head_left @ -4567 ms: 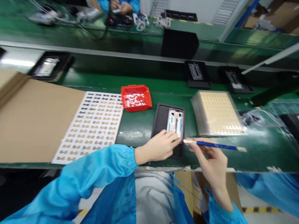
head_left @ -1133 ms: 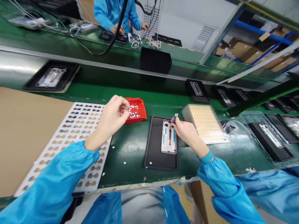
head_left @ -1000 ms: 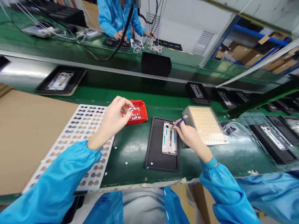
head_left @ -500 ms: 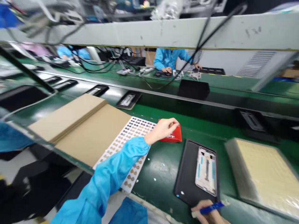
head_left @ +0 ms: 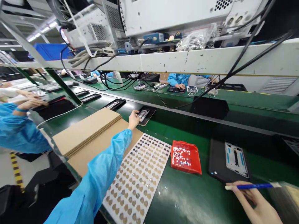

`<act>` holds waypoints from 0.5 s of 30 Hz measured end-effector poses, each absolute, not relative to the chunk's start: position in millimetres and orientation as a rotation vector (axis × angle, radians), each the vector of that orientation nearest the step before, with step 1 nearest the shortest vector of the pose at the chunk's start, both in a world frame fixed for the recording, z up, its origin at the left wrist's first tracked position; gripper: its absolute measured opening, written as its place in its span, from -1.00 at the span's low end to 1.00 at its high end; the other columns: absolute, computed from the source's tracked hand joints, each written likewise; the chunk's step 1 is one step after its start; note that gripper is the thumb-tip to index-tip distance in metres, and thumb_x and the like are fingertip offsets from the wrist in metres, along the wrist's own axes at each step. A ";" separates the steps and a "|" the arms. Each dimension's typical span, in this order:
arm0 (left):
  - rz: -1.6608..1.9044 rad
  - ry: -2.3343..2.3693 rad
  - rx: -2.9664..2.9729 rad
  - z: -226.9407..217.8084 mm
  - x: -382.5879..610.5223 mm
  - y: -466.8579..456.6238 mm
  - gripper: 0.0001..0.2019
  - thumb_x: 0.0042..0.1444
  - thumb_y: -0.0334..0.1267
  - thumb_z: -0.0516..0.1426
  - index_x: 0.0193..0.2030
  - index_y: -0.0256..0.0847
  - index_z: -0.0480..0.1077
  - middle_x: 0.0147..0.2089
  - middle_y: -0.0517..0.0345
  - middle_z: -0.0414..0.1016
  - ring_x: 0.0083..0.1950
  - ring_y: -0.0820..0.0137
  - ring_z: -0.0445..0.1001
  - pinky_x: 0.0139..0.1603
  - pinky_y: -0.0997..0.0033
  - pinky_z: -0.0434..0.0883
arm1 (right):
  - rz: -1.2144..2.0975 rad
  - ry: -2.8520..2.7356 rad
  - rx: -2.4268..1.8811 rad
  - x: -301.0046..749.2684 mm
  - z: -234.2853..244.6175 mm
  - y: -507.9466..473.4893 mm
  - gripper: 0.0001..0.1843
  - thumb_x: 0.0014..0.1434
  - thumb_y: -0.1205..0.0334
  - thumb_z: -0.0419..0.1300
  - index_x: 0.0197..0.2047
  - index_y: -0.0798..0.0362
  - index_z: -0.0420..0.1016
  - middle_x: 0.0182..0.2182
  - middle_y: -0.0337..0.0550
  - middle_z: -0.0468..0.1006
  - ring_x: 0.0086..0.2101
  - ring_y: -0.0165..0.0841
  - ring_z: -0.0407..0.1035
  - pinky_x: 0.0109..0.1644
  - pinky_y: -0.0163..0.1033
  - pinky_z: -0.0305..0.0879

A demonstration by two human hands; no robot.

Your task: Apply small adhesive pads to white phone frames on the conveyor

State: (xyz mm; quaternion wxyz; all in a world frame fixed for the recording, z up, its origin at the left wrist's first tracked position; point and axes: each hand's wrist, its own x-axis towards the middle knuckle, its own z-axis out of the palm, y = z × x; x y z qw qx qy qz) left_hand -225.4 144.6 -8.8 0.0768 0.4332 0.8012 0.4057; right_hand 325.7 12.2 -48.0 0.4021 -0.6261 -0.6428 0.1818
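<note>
My left hand point(head_left: 133, 119) reaches far out over the conveyor and closes on the near edge of a black tray point(head_left: 147, 115) that carries a phone frame. My right hand point(head_left: 255, 204) stays low at the right, fingers pinched on a blue-handled brush point(head_left: 252, 186) held level. Just beyond the brush lies another black tray point(head_left: 216, 161) with a white phone frame point(head_left: 235, 158) in it. A red bin point(head_left: 185, 157) of small white parts sits between that tray and a white perforated sheet point(head_left: 137, 177) of small tan pieces.
Stacked cardboard sheets point(head_left: 88, 130) lie left of the white sheet. More black trays ride the conveyor further left. A person's blue sleeve point(head_left: 18, 130) is at the far left, and another person point(head_left: 179, 81) works across the line. Cables hang from an overhead shelf.
My left hand left the red bin and stretched out to the tray on the conveyor. The view swung up and left. My right hand still holds the brush, drawn back from the phone frame.
</note>
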 end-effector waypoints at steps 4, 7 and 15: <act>1.096 2.498 1.194 -14.5 -254.3 165.5 -0.63 0.43 -0.07 0.29 0.24 -0.21 0.49 0.28 -0.07 0.53 0.21 0.13 0.58 0.22 -0.05 0.59 | 0.604 -1.372 -1.630 312.8 -55.0 40.1 -0.18 -0.13 -0.71 0.27 -0.27 -0.09 0.64 -0.05 0.09 0.81 -0.06 0.13 0.72 0.02 0.06 0.73; 1.007 2.539 1.113 -20.1 -263.2 178.6 -0.60 0.42 -0.07 0.30 0.28 -0.21 0.48 0.32 -0.09 0.52 0.26 0.09 0.56 0.27 -0.11 0.58 | 0.601 -1.208 -1.713 308.6 -64.4 41.9 -0.15 -0.18 -0.70 0.30 -0.22 -0.08 0.63 0.21 0.09 0.70 0.08 0.18 0.67 0.12 0.10 0.69; 1.088 2.534 0.997 -13.2 -254.3 183.4 -0.57 0.42 -0.07 0.30 0.30 -0.22 0.47 0.30 -0.11 0.52 0.23 0.10 0.58 0.23 -0.08 0.60 | 0.613 -1.128 -1.490 312.1 -85.3 26.2 -0.33 0.03 -0.53 0.40 -0.21 -0.08 0.56 0.28 0.14 0.63 0.29 0.18 0.52 0.31 0.16 0.57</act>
